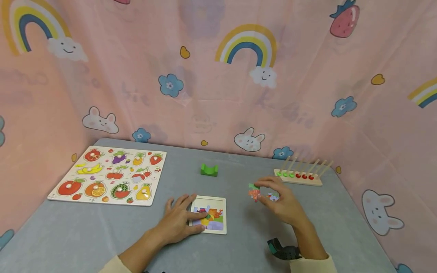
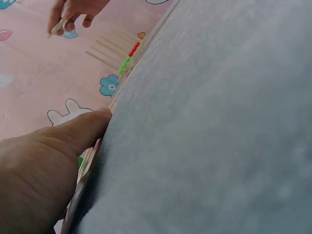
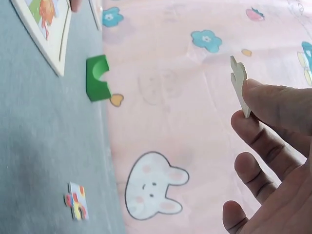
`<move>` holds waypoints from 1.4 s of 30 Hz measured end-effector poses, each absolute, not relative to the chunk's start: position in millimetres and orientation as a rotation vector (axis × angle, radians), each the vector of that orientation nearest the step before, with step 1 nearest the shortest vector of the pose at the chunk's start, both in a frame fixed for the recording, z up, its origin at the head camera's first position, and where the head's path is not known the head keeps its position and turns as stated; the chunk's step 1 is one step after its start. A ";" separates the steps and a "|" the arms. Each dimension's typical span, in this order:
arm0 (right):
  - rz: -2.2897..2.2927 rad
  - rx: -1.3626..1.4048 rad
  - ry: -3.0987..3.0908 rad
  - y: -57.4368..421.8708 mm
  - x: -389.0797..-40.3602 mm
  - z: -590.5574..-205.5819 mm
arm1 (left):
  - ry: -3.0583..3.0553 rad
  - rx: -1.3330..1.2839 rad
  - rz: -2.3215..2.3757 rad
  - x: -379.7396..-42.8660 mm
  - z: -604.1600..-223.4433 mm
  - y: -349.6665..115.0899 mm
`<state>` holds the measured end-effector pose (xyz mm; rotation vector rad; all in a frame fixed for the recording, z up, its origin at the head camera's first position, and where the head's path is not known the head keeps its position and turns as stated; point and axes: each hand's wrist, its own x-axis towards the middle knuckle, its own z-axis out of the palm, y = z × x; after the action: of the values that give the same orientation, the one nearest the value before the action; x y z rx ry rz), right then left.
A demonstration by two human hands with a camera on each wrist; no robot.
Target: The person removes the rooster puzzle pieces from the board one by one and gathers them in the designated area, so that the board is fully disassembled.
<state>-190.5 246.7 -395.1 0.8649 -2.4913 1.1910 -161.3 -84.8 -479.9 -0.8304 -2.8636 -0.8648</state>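
Head view: On a gray tabletop [image 1: 239, 250], the left hand [image 1: 175, 225] rests with fingers spread across the left part of a puzzle tray [image 1: 213, 202], one finger lying over the fitted pieces [image 1: 217, 224]. At 2 o'clock from the tray, the right hand [image 1: 290, 206] pinches a puzzle piece [image 1: 254, 193] with an orange-red and green picture between its thumb and fingers. A loose piece [image 1: 273, 197] shows through the gap of that grip. A green block [image 1: 209, 171] stands at 12 o'clock from the tray, a fruit board [image 1: 112, 176] lies at 10 o'clock, and a peg rack [image 1: 300, 178] with green and red beads stands at 2 o'clock, beyond the right hand.

Left wrist view: The left hand occupies 8 o'clock, thumb extended along the tray, which is seen nearly edge-on. At 11 o'clock appear the peg rack and, farther out, the right hand with its piece.

Right wrist view: The pinched piece, seen edge-on at about 3 o'clock, is raised clear of the tabletop. The green block lies toward 10 o'clock, the tray's corner beyond it; the loose piece rests on the tabletop between 7 and 8 o'clock.
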 end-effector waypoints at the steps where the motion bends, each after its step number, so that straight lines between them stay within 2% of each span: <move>1: 1.179 0.858 -2.486 249.9 -190.2 -394.5 | -2.863 -0.831 -0.864 -161.3 -479.8 -84.7; 10: 1.134 0.812 -2.474 274.5 -186.3 -393.7 | -2.861 -0.831 -0.872 -162.3 -479.4 -85.3; 28: 1.026 0.537 -2.595 334.7 -193.7 -409.7 | -2.847 -0.832 -0.889 -161.3 -481.2 -84.1; 42: 0.987 0.520 -2.660 371.9 -208.7 -432.4 | -2.845 -0.827 -0.869 -161.9 -482.3 -84.1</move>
<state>-208.7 371.9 -432.4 0.5204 -2.6596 0.9867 -161.9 -84.1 -482.3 -0.8270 -2.8450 -0.8686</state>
